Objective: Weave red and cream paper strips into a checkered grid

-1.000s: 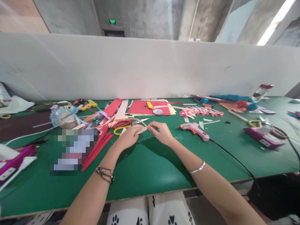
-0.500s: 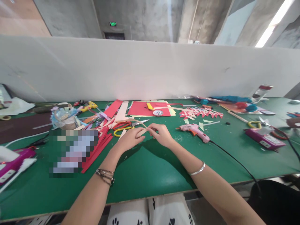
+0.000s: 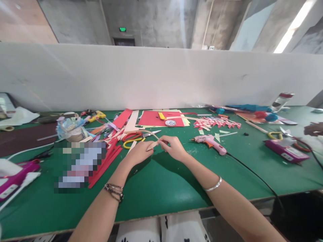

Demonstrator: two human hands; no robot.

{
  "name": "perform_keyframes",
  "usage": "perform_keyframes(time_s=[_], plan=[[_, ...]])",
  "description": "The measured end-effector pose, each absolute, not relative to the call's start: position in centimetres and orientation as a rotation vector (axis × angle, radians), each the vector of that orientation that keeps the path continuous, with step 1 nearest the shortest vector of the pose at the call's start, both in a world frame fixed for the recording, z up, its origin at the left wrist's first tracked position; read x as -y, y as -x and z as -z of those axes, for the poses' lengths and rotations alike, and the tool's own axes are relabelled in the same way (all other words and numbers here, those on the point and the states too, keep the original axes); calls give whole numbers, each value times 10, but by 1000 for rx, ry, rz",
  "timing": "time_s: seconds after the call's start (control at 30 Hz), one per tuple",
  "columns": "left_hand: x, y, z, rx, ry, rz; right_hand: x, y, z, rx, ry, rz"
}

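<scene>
A cream paper strip [image 3: 152, 146] runs between my two hands above the green table, with one end curving up behind them. My left hand [image 3: 139, 153] is closed on the strip's wider part. With thumb and finger, my right hand [image 3: 173, 147] pinches the strip a little further along. Just behind my left hand lie scissors with red and yellow handles [image 3: 130, 144], their blades pointing right. A pink glue gun [image 3: 211, 143] rests to the right of my right hand, its nozzle facing left.
Red paper strips [image 3: 107, 164] lie left of my hands. Behind are red sheets [image 3: 150, 119], a yellow cutter [image 3: 162, 116], a round patterned tin [image 3: 170, 123] and woven red-and-white paper [image 3: 218, 121]. Purple power strips [image 3: 285, 151] stand at both sides. Another person's hand [image 3: 314, 128] shows at the right edge.
My left hand has drawn back slightly from the right one along the strip. The right hand keeps its pinch. At the right edge, the other person's hand has moved a little.
</scene>
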State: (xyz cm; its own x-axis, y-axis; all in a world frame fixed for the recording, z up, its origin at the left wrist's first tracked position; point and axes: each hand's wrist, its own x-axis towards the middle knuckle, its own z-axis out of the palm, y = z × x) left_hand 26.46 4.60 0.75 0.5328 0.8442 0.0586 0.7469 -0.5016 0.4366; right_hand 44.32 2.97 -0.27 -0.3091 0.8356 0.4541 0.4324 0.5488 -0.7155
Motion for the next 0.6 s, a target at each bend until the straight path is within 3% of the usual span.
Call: perform_keyframes(time_s=[0.6], plan=[[-41,-266,-13,-1271,-2391,-421,-31,-443,4,1925,1037,-629]])
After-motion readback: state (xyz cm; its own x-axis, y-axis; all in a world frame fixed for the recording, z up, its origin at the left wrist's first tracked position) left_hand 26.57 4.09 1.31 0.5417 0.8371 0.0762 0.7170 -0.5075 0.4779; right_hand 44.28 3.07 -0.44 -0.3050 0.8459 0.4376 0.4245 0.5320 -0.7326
